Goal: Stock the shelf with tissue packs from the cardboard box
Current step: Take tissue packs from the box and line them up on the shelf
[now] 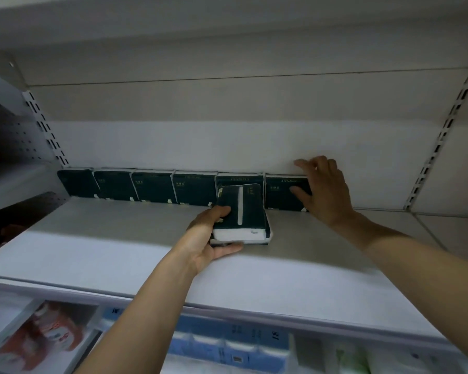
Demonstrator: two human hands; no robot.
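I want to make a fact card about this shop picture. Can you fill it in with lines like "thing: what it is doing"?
shelf: white, with a row of packs standing along the back wall
row of packs: six dark green ones, side by side
left hand: grips one more dark green tissue pack in front of the row
right hand: rests on the rightmost pack, fingers spread
space right of the row: bare shelf
cardboard box: not in view

Dark tissue packs (173, 188) stand along shelf (119, 233) back.
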